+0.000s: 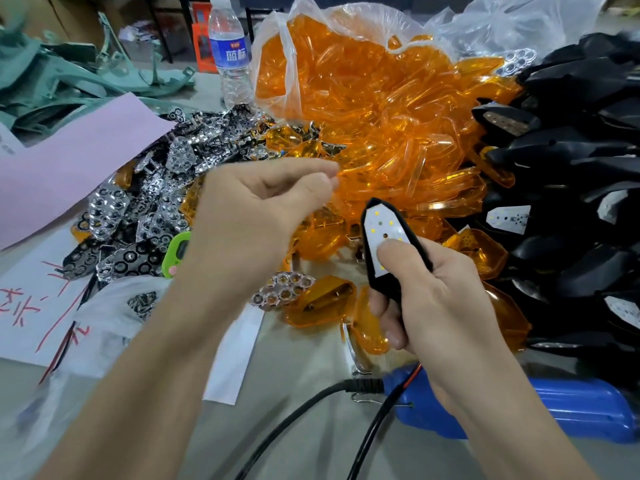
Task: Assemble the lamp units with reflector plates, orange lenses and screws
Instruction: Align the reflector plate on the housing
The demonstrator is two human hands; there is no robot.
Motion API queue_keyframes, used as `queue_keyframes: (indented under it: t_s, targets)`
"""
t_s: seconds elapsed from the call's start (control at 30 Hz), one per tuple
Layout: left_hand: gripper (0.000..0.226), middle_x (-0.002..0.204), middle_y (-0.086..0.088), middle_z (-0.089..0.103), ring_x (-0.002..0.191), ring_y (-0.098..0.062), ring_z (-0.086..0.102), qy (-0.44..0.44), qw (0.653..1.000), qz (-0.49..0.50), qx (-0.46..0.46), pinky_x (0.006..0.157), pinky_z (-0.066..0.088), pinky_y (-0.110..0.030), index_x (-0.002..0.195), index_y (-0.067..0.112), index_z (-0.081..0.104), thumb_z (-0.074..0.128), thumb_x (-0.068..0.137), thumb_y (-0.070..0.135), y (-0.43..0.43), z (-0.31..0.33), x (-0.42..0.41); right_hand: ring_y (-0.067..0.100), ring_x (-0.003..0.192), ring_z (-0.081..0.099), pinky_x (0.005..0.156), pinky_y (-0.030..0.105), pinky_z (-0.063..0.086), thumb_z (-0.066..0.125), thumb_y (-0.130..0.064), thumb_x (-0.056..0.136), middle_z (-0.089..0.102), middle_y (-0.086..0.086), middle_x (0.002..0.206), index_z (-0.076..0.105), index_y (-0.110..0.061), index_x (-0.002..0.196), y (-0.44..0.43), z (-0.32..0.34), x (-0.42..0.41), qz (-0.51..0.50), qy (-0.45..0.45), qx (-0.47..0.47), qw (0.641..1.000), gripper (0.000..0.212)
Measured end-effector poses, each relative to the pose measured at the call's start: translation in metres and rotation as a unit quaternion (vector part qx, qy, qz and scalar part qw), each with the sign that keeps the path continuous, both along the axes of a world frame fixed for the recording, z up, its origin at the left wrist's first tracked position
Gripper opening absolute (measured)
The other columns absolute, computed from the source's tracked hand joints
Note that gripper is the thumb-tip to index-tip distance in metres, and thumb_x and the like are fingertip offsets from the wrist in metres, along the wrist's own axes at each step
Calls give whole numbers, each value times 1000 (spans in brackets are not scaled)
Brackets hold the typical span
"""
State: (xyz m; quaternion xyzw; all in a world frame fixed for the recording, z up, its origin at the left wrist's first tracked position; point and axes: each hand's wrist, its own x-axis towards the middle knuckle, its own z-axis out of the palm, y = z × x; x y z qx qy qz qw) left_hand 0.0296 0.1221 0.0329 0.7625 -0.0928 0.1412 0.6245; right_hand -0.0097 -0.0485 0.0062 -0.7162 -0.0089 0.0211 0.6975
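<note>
My right hand [440, 306] grips a black lamp housing [382, 223] upright, its white LED board facing me and my thumb pressing on the board's lower part. My left hand [249, 216] hovers to the left of it with curled fingers, thumb and forefinger tips together; nothing shows between them. A heap of orange lenses [381, 116] spills from a clear bag behind both hands. Shiny reflector plates [156, 195] are piled at the left. One loose reflector plate [284, 291] and an orange lens [322, 306] lie on the table under my hands.
Black lamp housings [571, 150] are stacked along the right. A blue electric screwdriver [581, 410] with a black cable lies near the front right. A small bag of screws [142, 303], pink paper [69, 161] and a water bottle [230, 53] sit at the left and back.
</note>
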Motion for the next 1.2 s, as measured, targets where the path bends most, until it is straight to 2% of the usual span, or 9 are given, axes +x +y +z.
queue_keyframes:
  t_s: [0.1,0.2,0.33,0.5,0.6,0.7,0.77,0.87,1.2]
  targets:
    - [14,68,21,74,53,4,67,19,967,99,234,48,50,-13,78,38,82,80,85,27,42,8,4,9,40,44,39,19,33,52,-40,83,60,5,56,68,-38,66,1,2,-1,-1,8,5,1000,24]
    - [20,64,34,68,61,9,66,155,887,57,431,57,53,-20,72,51,78,85,79,35,67,13,4,10,42,45,40,19,34,54,-37,88,60,5,57,69,-37,68,1,2,-2,-4,8,3,1000,25]
    - [19,76,33,71,76,5,68,235,825,5,514,80,61,-34,91,51,77,86,77,41,53,3,5,12,40,43,38,19,34,54,-28,98,59,7,57,70,-38,70,1,2,-2,-9,13,4,1000,34]
    - [29,91,16,73,89,-13,68,197,794,24,575,76,61,-36,103,43,77,84,76,49,31,-16,8,14,39,43,36,19,33,51,-30,98,61,9,59,65,-35,60,0,3,-2,-12,14,-4,1000,40]
    - [9,83,16,75,83,-13,71,184,811,46,553,75,62,-36,88,40,79,82,81,46,34,-12,9,13,40,43,38,17,33,52,-32,98,61,8,59,66,-31,65,-1,1,-2,-15,24,3,1000,37]
    - [5,70,20,74,70,-2,71,114,877,97,456,62,55,-22,77,44,79,80,79,49,41,0,8,12,40,43,37,20,33,53,-38,93,60,6,58,67,-28,70,-1,-1,0,-20,36,9,999,29]
    - [14,63,14,74,55,1,68,87,973,63,203,47,43,-10,71,40,79,91,65,44,33,12,-1,13,40,44,37,21,33,53,-40,90,60,6,58,67,-27,71,-2,-2,0,-25,37,4,999,27]
    - [19,67,-5,75,58,-13,72,145,977,-128,-85,45,44,-15,73,22,80,90,61,32,7,17,-14,15,40,44,36,20,32,52,-42,88,59,6,56,63,-20,65,-4,-3,1,-42,31,0,999,33]
    - [19,70,-8,76,57,-15,69,160,972,-174,-17,49,47,-18,85,24,82,91,69,24,-10,8,-14,14,39,43,34,18,29,47,-32,102,59,4,56,63,-14,78,-5,2,-1,-46,53,24,997,34]
